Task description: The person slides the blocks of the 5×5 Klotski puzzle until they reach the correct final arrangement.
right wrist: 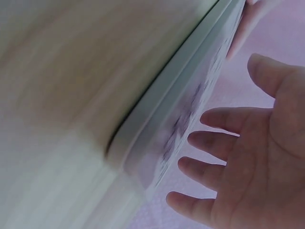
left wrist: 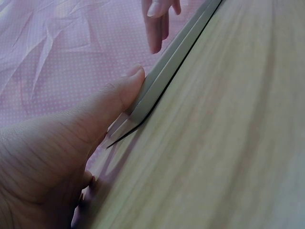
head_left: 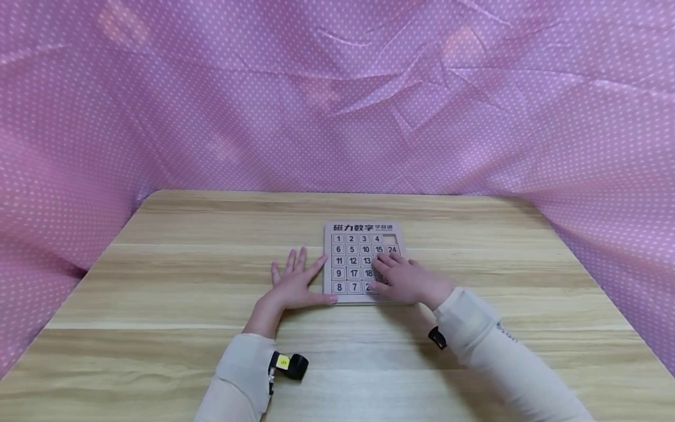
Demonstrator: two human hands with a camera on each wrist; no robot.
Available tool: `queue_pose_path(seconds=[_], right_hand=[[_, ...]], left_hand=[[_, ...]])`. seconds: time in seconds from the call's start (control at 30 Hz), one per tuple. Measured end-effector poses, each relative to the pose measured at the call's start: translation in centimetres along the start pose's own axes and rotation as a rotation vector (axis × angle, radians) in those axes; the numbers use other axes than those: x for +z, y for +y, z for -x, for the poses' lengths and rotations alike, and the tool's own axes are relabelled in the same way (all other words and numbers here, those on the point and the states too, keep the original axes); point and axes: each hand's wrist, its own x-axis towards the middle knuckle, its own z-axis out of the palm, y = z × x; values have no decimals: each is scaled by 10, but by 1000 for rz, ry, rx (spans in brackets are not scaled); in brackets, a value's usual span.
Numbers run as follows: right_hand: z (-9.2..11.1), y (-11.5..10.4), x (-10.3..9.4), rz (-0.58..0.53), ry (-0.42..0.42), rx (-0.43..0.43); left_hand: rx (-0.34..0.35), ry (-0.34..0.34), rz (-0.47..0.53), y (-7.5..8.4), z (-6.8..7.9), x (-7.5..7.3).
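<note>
A grey number sliding puzzle [head_left: 327, 269] lies flat on the table, its square tiles printed with black numbers. Next to tile 4 [head_left: 377, 239], the top right slot shows no tile. My left hand [head_left: 293, 288] is spread at the puzzle's left side, thumb on the near left corner and index fingertip at the left edge. In the left wrist view the thumb [left wrist: 125, 88] presses against the frame's corner. Over the right-hand tiles is my right hand [head_left: 405, 279], hiding several of them. Its fingers [right wrist: 209, 140] are apart and nearly straight in the right wrist view, with nothing held.
The light wood-grain table [head_left: 211, 234] extends around the puzzle on all sides. A pink polka-dot cloth [head_left: 337, 117] hangs behind the table and along both sides. Wrist cameras, one with a yellow label [head_left: 283, 361], are strapped over the pale sleeves [head_left: 239, 375].
</note>
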Motion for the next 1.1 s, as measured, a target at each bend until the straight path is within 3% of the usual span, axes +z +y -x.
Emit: queue_pose_path(seconds=[0.23,0.47,1.1], right_hand=[[3,-24,2,57,-9,-42],[7,-43,6,84,8,-145],[22,-60,14,76,-17,-215]], left_hand=[[-1,0,-6,-1,0,0],[-1,1,-15,-1,0,0],[4,0,-10,-2,-1,-1]])
